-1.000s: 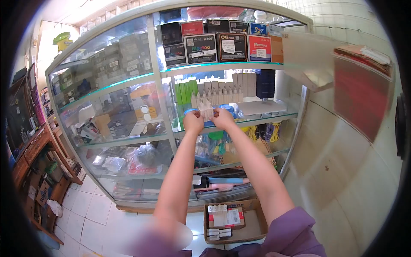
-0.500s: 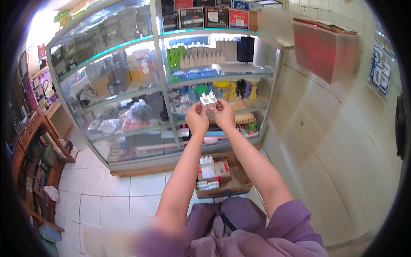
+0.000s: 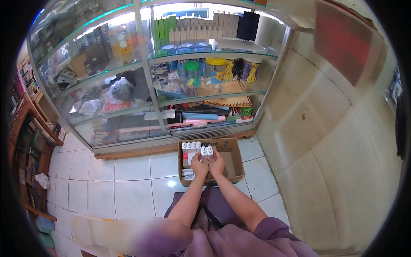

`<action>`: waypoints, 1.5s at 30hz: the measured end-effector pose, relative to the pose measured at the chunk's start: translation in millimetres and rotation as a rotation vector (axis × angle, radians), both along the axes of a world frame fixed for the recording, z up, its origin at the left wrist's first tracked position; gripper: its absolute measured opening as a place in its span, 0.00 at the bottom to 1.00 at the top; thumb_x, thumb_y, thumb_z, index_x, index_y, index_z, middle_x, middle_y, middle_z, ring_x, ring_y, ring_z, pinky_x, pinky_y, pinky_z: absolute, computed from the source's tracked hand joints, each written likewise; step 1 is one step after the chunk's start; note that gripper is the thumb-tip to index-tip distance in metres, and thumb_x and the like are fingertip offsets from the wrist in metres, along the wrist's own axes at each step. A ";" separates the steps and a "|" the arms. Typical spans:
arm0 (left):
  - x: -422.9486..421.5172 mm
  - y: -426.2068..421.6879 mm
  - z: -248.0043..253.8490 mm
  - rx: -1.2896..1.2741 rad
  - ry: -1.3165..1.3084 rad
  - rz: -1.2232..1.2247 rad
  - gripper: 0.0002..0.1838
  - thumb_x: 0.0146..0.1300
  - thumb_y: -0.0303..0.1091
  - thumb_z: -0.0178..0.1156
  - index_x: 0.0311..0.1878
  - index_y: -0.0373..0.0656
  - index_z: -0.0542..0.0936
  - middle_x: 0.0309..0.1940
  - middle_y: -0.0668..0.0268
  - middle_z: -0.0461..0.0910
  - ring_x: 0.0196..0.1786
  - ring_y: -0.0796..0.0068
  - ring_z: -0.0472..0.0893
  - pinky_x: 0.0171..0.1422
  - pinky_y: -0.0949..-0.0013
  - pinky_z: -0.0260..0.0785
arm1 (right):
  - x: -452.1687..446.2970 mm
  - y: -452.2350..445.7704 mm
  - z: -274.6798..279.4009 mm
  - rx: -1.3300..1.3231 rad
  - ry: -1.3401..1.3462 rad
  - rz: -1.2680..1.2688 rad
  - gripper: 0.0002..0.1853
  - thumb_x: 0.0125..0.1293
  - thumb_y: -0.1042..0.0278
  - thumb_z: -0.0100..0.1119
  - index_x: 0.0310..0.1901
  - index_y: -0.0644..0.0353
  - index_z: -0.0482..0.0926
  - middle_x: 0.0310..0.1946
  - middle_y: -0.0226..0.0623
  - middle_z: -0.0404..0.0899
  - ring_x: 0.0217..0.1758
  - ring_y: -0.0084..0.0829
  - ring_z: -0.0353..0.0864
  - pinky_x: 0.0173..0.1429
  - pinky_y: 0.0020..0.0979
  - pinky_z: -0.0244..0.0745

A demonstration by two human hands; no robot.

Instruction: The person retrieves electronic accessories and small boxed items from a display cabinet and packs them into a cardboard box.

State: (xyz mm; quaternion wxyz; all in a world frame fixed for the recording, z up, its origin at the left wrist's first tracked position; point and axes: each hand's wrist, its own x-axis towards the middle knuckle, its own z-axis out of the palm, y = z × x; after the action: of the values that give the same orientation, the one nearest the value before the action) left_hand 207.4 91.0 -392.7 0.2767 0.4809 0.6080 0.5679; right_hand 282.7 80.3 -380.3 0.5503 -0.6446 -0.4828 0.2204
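Two small white boxed items [image 3: 207, 150], side by side, are held upright between my hands over an open cardboard box [image 3: 235, 159] on the floor. My left hand [image 3: 200, 165] grips them from the left, and my right hand [image 3: 216, 164] from the right. Inside the box, to the left of my hands, stands a row of several similar white items [image 3: 191, 145]. More white packs [image 3: 187, 172] lie in its lower left corner, partly hidden by my left hand.
A glass display cabinet [image 3: 180, 103] stands behind the box, with jars, cables and boxed goods on its shelves. A tiled wall [image 3: 308, 150] rises on the right, with a red holder [image 3: 342, 43]. A wooden cabinet [image 3: 32, 111] is at the far left.
Both hands have moved down from the cabinet shelf to the cardboard box, carrying the white items. The view has tilted downward.
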 end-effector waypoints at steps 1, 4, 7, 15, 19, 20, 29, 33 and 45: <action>3.6 -2.7 -7.7 -0.064 0.034 0.003 0.18 0.51 0.27 0.65 0.47 0.34 0.79 0.39 0.52 0.80 0.43 0.58 0.82 0.50 0.62 0.74 | 3.5 -0.5 -13.8 -0.062 0.000 -0.009 0.20 0.51 0.74 0.66 0.48 0.60 0.77 0.38 0.45 0.81 0.42 0.42 0.82 0.47 0.38 0.74; 12.2 -2.2 -33.0 -0.146 0.053 -0.010 0.18 0.51 0.26 0.65 0.48 0.35 0.79 0.39 0.52 0.80 0.42 0.58 0.82 0.49 0.62 0.74 | 12.5 1.1 -42.6 -0.183 0.040 -0.022 0.21 0.51 0.75 0.66 0.49 0.59 0.77 0.38 0.44 0.82 0.41 0.41 0.83 0.47 0.38 0.75; 21.2 8.0 -65.2 -0.259 0.065 -0.047 0.19 0.51 0.25 0.64 0.49 0.35 0.79 0.39 0.52 0.80 0.42 0.58 0.82 0.49 0.63 0.74 | 22.5 8.5 -60.8 -0.285 0.003 -0.031 0.22 0.52 0.75 0.66 0.51 0.57 0.77 0.39 0.45 0.82 0.40 0.40 0.83 0.47 0.37 0.76; 33.5 26.3 -81.3 -0.383 0.076 -0.027 0.21 0.54 0.25 0.60 0.54 0.37 0.78 0.39 0.52 0.82 0.38 0.59 0.83 0.43 0.63 0.74 | 35.2 33.6 -94.0 -0.302 0.091 0.043 0.22 0.56 0.78 0.62 0.54 0.63 0.74 0.40 0.45 0.83 0.44 0.33 0.83 0.50 0.31 0.76; 38.7 35.1 -77.8 -0.455 0.023 0.014 0.21 0.55 0.25 0.59 0.55 0.38 0.78 0.39 0.51 0.81 0.38 0.59 0.82 0.43 0.63 0.74 | 35.2 40.8 -92.4 -0.240 0.093 0.052 0.21 0.57 0.78 0.62 0.54 0.64 0.74 0.39 0.45 0.83 0.44 0.33 0.84 0.49 0.31 0.77; 41.2 39.5 -85.2 -0.421 -0.015 0.057 0.21 0.55 0.26 0.59 0.55 0.39 0.78 0.40 0.49 0.80 0.39 0.58 0.82 0.43 0.63 0.74 | 35.3 43.6 -89.2 -0.224 0.085 0.059 0.20 0.58 0.78 0.62 0.54 0.64 0.75 0.39 0.45 0.83 0.43 0.32 0.84 0.48 0.31 0.77; 48.0 68.3 -101.0 -0.325 -0.399 0.215 0.22 0.60 0.20 0.56 0.58 0.30 0.68 0.47 0.51 0.76 0.47 0.66 0.80 0.51 0.71 0.73 | 34.0 73.1 -113.2 -0.267 0.097 0.087 0.15 0.60 0.77 0.61 0.50 0.64 0.77 0.38 0.42 0.83 0.40 0.27 0.83 0.45 0.28 0.76; 49.2 74.7 -105.8 -0.280 -0.474 0.270 0.21 0.60 0.20 0.55 0.57 0.31 0.64 0.48 0.51 0.75 0.48 0.67 0.79 0.53 0.71 0.73 | 30.9 79.3 -109.9 -0.211 0.158 0.094 0.14 0.61 0.77 0.61 0.49 0.63 0.78 0.37 0.40 0.83 0.39 0.25 0.82 0.45 0.26 0.76; 44.9 93.3 -101.9 -0.286 -0.376 0.484 0.31 0.53 0.20 0.64 0.57 0.34 0.59 0.52 0.47 0.66 0.52 0.59 0.74 0.50 0.67 0.73 | 25.5 101.7 -121.1 -0.222 0.106 0.073 0.14 0.60 0.75 0.63 0.49 0.63 0.78 0.35 0.39 0.82 0.36 0.24 0.80 0.42 0.27 0.77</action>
State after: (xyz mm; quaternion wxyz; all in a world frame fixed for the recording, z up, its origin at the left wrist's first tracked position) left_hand 252.4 184.3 -494.5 0.3060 0.1657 0.7163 0.6048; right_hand 308.2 182.0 -501.4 0.4920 -0.6709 -0.4489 0.3261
